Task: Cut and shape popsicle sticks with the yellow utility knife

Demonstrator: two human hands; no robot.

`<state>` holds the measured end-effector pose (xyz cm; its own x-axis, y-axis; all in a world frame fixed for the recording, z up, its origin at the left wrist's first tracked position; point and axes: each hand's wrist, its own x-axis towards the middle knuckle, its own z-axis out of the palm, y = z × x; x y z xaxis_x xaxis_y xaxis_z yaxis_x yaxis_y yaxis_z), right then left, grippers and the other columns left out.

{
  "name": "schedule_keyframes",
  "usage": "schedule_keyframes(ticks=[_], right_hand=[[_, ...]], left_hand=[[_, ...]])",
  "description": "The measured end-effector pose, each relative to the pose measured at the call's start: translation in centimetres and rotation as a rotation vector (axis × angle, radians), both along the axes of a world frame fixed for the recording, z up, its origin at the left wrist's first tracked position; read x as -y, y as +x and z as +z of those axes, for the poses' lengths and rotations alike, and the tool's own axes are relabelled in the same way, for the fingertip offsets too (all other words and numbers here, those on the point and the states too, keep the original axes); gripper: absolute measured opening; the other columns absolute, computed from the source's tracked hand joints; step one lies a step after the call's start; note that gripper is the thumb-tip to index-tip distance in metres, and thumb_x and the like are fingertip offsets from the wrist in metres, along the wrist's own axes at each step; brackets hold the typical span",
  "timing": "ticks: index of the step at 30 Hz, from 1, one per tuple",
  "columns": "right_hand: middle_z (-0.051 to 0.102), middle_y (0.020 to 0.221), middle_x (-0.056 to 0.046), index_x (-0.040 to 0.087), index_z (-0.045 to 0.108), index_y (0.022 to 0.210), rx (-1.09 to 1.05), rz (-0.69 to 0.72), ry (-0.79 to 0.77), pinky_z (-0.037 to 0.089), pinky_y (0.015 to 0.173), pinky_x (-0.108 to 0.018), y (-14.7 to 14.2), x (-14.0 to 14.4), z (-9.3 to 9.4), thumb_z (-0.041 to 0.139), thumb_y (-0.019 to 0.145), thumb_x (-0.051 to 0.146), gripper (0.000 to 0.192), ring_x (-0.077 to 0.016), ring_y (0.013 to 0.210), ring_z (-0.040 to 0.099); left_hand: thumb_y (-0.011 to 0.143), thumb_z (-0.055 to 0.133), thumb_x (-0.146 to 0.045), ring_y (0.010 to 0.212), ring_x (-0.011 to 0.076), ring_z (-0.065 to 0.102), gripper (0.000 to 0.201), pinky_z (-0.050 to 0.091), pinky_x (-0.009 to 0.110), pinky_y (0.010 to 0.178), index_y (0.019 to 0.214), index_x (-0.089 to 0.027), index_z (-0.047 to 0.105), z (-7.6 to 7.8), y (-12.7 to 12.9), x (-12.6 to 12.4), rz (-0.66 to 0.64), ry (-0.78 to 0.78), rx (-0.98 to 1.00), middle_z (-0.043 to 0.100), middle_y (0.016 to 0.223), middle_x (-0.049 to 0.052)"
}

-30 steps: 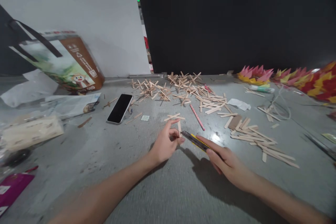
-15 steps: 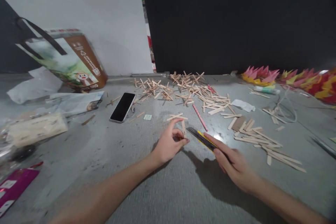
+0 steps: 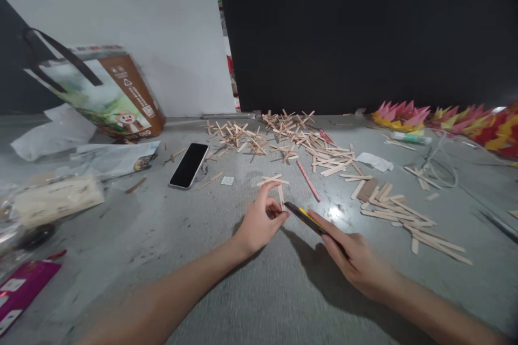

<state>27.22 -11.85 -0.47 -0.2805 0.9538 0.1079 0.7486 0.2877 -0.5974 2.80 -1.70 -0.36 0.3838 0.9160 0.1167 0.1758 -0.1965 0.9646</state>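
Observation:
Between the thumb and forefinger of my left hand (image 3: 261,222) is a short wooden craft stick (image 3: 281,196), held nearly upright. My right hand (image 3: 353,256) grips a black and yellow utility knife (image 3: 308,220), its tip pointing left and close against the lower end of the stick. Whether the blade touches the wood I cannot tell. Just beyond my left fingers, a few crossed craft sticks (image 3: 272,179) lie on the grey table (image 3: 226,302). A pink pencil (image 3: 308,181) rests past the knife.
Crossed sticks (image 3: 243,137) are heaped at the back, with loose sticks (image 3: 399,215) on the right. A phone (image 3: 189,166) lies left of centre. A paper bag (image 3: 109,97) stands at the back left; pink and yellow folded paper (image 3: 400,117) sits at the back right.
My right hand has moved the utility knife left, bringing its tip from apart to right at the stick. The stick in my left hand has tilted slightly.

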Motion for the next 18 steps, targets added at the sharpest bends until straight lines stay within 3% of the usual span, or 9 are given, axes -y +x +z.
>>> schedule_keyframes(ticks=[7,13,18], right_hand=[[0.074,0.069,-0.005,0.02,0.036,0.167,0.09,0.012,0.064,0.049,0.058,-0.028,-1.4,0.7,0.2,0.032,0.113,0.037,0.057,-0.0218,0.057,0.071],[0.075,0.069,-0.005,0.021,0.035,0.167,0.096,0.01,0.052,0.045,0.052,-0.027,-2.1,0.9,0.7,0.035,0.111,0.036,0.058,-0.022,0.054,0.07],[0.07,0.064,-0.002,0.02,0.035,0.167,0.06,0.008,-0.032,0.045,0.054,-0.027,-2.0,0.8,1.2,0.032,0.113,0.038,0.057,-0.0207,0.052,0.067]], left_hand=[[0.088,0.07,-0.02,0.067,0.0134,0.062,0.063,0.049,0.028,0.071,0.147,-0.023,0.047,0.3,0.1,0.4,0.029,0.03,-0.078,0.067,0.076,-0.005],[0.089,0.069,-0.018,0.069,0.0157,0.063,0.064,0.05,0.031,0.073,0.149,-0.027,0.049,-0.3,0.0,0.3,0.012,0.079,-0.128,0.068,0.081,-0.003],[0.09,0.068,-0.019,0.069,0.0162,0.061,0.062,0.049,0.031,0.074,0.149,-0.026,0.049,0.0,0.0,0.3,0.011,0.076,-0.137,0.066,0.078,-0.004]])
